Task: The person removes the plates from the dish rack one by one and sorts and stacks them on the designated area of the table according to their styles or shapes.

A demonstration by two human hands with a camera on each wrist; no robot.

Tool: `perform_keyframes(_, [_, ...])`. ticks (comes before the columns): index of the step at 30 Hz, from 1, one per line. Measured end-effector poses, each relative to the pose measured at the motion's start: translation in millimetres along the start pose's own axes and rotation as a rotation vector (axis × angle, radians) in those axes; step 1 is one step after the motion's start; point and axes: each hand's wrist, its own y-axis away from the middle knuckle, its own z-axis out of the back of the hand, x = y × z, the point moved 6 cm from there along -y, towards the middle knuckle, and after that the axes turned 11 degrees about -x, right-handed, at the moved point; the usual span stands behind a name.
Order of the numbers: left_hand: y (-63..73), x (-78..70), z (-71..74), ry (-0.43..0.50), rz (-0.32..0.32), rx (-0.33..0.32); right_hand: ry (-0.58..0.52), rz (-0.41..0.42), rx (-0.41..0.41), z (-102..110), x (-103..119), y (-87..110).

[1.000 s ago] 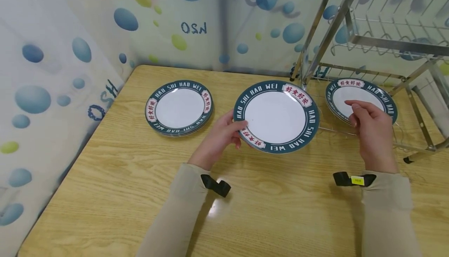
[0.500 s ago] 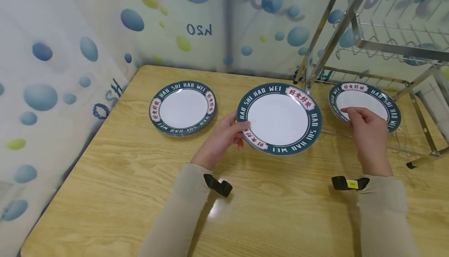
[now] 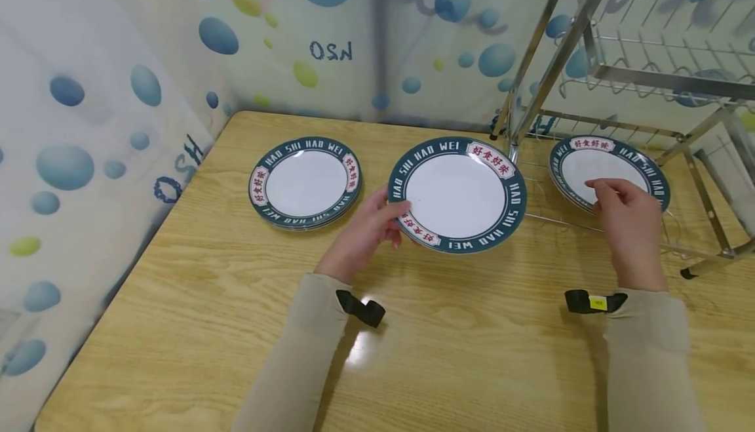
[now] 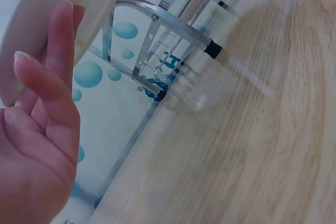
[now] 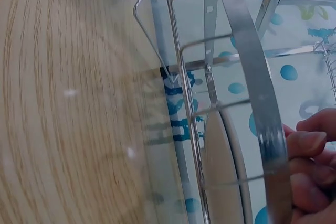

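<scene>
My left hand [image 3: 367,229] grips the left rim of a white plate [image 3: 457,196] with a dark green lettered border, thumb on top and fingers beneath. This plate is held above the table, its face tilted towards me; the left wrist view shows its pale underside [image 4: 39,17]. My right hand [image 3: 634,232] hovers over the front of a matching plate [image 3: 604,163] in the lower part of a metal dish rack [image 3: 666,79]. Its fingers are loosely curled, with nothing seen held. In the right wrist view, the curled fingers [image 5: 310,145] appear beside a rack bar [image 5: 257,77].
A stack of matching plates [image 3: 307,183] lies on the wooden table [image 3: 460,340] at the left. The rack's upper tier [image 3: 666,45] overhangs the back right. Behind the table hangs a bubble-patterned backdrop [image 3: 407,39].
The held plate and my left hand shift slightly left in the head view. My right hand stays near the rack plate, moving only a little. The camera view sways slightly.
</scene>
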Motion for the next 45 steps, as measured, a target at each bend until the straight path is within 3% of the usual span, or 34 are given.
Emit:
perform_keyframes(8, [0.4,-1.8,4.3,0.010,-0.026,0.012,0.073,-0.024,-0.016,10.7,-11.4,-8.6])
perform_keyframes(16, [11.2,-17.7,3.8,0.018,-0.014,-0.006,0.092,-0.049,0.001,15.6,-13.1,-9.7])
perform_keyframes(23, [2.3,-4.9,10.5,0.026,-0.001,-0.013,0.181,-0.047,0.009,18.9,-20.3,-14.8])
perform_keyframes(31, [-4.7,6.2,17.8,0.031,-0.020,-0.036,0.277,0.028,-0.030,23.8,-24.8,-20.2])
perform_keyframes(39, [-8.1,14.6,23.8,0.023,0.006,-0.049,0.382,0.090,-0.003,21.1,-25.0,-20.6])
perform_keyframes(45, [-10.4,21.6,27.6,0.016,0.032,-0.046,0.445,0.066,0.020,19.1,-26.3,-19.6])
